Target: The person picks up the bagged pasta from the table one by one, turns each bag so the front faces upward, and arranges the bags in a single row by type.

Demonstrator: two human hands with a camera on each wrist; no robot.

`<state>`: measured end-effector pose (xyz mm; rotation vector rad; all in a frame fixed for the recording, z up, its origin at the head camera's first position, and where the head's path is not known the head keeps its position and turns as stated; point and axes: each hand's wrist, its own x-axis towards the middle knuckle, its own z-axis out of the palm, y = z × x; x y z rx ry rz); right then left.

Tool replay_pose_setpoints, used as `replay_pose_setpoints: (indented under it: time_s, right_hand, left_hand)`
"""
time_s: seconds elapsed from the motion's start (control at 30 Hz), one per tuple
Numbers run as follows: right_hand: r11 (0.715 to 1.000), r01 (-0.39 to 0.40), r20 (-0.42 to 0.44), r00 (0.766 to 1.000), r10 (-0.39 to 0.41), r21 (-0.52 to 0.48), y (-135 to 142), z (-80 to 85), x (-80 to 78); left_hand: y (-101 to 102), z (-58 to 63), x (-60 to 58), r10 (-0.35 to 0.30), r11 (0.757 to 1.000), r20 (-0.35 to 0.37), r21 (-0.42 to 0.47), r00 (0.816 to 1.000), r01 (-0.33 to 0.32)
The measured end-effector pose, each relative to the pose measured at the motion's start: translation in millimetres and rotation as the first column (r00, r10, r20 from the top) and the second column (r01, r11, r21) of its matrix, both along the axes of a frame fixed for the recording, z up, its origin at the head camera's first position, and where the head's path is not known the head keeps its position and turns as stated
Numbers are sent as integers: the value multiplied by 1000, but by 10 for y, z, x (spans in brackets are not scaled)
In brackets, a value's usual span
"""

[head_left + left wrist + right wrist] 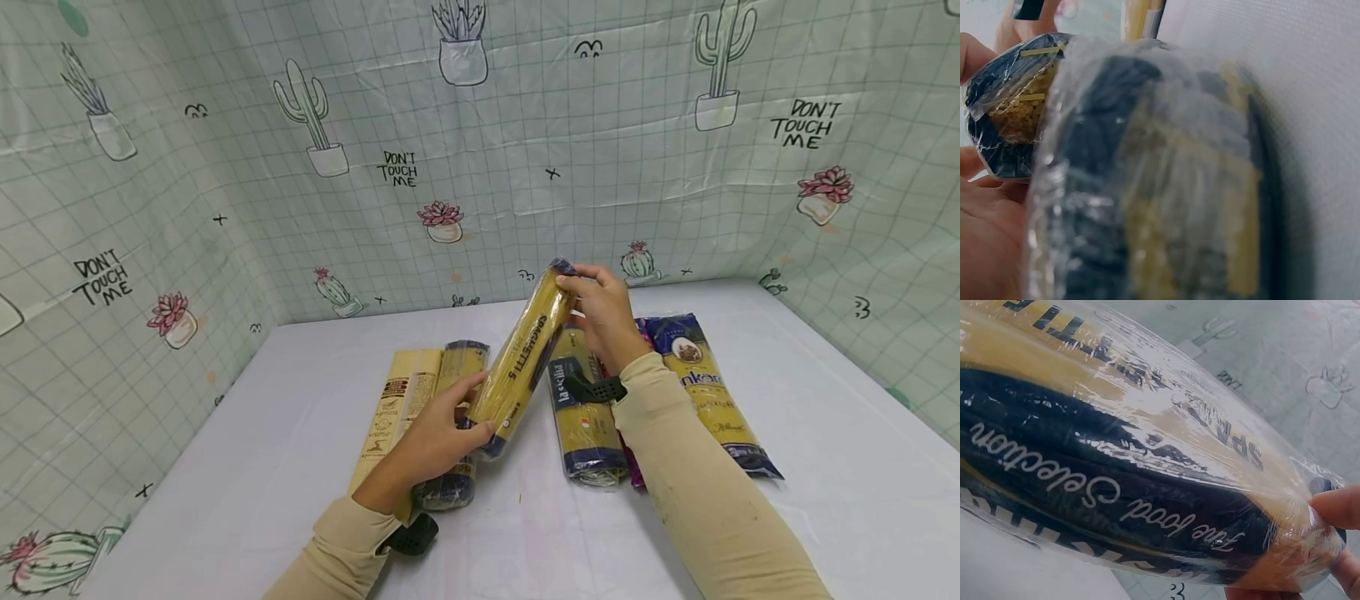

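Both hands hold a clear-wrapped packet of spaghetti [525,354] tilted above the table, its upper end leaning right. My left hand [438,437] grips the lower end, thumb on the near face. The right hand [603,312] pinches the upper end between thumb and fingers. "SPAGHETTI 5" shows on the side facing up. In the right wrist view the dark blue label [1116,469] reads "Fine food Selection". The left wrist view shows the packet's end [1016,115], with pasta tips behind the film. Another blue-ended spaghetti packet [1166,187] fills the foreground there.
On the left lie a cream pasta packet [382,417] and a blue-ended spaghetti packet [461,362], side by side. To the right are a "la sicilia" packet [588,433], a mostly covered pink packet [636,471] and a blue-and-yellow packet [705,375]. A patterned curtain [495,125] hangs behind the white table [300,400].
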<state>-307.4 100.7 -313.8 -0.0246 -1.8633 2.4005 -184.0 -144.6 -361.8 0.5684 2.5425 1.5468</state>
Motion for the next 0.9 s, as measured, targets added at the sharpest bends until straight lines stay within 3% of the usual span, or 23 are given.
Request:
replay_pose_setpoints:
  time_s: [0.43, 0.9]
  right_hand:
    - [1000, -29, 34, 999, 29, 11, 15, 12, 2]
    - [996, -74, -7, 997, 73, -51, 37, 16, -13]
  left_hand:
    - [-6, -14, 10, 51, 998, -30, 28, 998, -50]
    - [7, 10, 8, 99, 983, 2, 154, 995, -98]
